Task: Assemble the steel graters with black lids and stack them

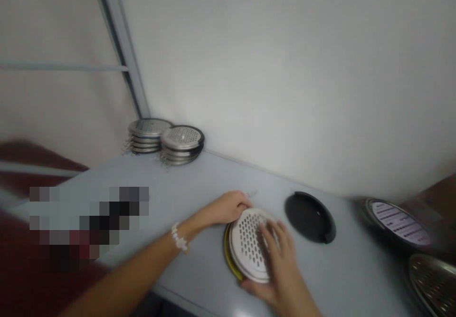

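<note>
A round perforated metal plate (251,241) is tilted up above the table near its front edge, with a yellow-rimmed disc (230,255) behind its left side. My left hand (233,206) has its fingers closed at the plate's upper left rim. Around the right side my right hand (280,255) grips the plate, thumb at the lower rim and fingers over the perforated face. A black round tray (309,217) lies on the table just right of my hands.
Two stacks of round metal plates (149,128) (182,137) stand at the back left against the wall. At the right are a black dish with a patterned insert (401,223) and a metal perforated plate (434,279). The grey table (199,184) meets the wall behind.
</note>
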`<state>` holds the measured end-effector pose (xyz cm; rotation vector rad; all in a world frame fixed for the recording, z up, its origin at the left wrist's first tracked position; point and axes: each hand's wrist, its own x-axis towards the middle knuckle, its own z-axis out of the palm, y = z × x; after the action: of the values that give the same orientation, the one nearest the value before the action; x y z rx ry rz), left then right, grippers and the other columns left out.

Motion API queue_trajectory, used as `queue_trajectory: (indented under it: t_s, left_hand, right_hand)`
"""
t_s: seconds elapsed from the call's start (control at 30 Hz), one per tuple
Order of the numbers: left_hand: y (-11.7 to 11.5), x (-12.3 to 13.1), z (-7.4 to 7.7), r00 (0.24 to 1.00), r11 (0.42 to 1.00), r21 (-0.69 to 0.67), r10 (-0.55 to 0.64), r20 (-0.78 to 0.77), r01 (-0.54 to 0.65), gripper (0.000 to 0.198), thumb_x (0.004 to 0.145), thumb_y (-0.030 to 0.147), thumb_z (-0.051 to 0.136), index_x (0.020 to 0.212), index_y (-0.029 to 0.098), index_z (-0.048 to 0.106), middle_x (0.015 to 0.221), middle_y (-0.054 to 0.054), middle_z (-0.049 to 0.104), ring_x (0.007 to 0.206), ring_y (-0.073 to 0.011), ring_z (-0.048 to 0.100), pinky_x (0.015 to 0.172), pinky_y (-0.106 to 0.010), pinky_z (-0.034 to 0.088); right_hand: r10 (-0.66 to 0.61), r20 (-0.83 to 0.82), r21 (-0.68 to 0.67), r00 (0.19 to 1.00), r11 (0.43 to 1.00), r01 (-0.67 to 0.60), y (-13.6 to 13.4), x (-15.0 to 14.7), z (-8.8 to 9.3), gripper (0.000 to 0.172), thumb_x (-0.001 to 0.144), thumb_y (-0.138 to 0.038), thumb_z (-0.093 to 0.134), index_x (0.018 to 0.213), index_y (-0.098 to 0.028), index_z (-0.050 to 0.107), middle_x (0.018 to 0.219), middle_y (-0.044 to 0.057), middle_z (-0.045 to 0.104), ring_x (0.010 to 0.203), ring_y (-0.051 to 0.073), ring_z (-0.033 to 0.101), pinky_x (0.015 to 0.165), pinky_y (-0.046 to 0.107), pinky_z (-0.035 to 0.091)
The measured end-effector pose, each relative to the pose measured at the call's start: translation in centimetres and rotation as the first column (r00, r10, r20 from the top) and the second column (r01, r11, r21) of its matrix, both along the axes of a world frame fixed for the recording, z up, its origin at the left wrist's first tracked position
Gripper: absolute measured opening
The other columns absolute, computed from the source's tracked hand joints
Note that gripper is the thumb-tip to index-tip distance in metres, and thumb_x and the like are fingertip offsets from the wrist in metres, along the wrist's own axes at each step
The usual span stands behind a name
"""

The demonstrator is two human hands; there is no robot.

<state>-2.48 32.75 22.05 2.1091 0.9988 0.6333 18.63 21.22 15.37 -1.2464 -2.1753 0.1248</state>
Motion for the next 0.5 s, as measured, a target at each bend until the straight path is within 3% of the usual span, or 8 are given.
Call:
queue_trajectory:
  t_s: [0.17,0.3,0.5]
  left_hand:
    - [-0.3,-0.4,0.3,0.998,1.000,0.007,-0.005,-0.064,0.005,0.029,0.085,0.018,0.053,0.093,0.022,0.081,0.086,-0.006,0.078,0.087,-0.0222,0.069,0.080,-0.027,0.047]
    - [-0.3,-0.4,0.1,0.994,0.998,0.027,-0.054,-0.099,0.056,0.033,0.085,0.013,0.050,0.096,0.021,0.080,0.094,-0.008,0.079,0.087,-0.0223,0.070,0.080,-0.027,0.047]
    - [-0.4,-0.3,-0.4,0.983,0.996,0.085,0.000,-0.182,0.015,0.036,0.087,0.011,0.046,0.102,0.020,0.077,0.104,-0.009,0.078,0.096,-0.0230,0.070,0.085,-0.029,0.047]
  right_hand:
    - [-0.033,-0.002,-0.039,0.999,0.999,0.033,-0.7,-0.9,-0.8,0.122,0.053,-0.049,0.092,0.153,-0.026,0.026,0.155,0.021,0.030,0.142,0.055,0.024,0.105,0.074,0.035]
    - [-0.033,0.014,-0.066,0.999,0.997,0.034,-0.8,-1.0,-1.2,0.122,0.053,-0.049,0.092,0.153,-0.025,0.026,0.155,0.021,0.030,0.142,0.055,0.023,0.105,0.075,0.035]
    - [-0.030,0.066,-0.020,0.997,0.999,0.031,-0.6,-0.7,-1.5,0.124,0.054,-0.060,0.089,0.156,-0.029,0.024,0.155,0.020,0.034,0.139,0.057,0.028,0.103,0.080,0.031]
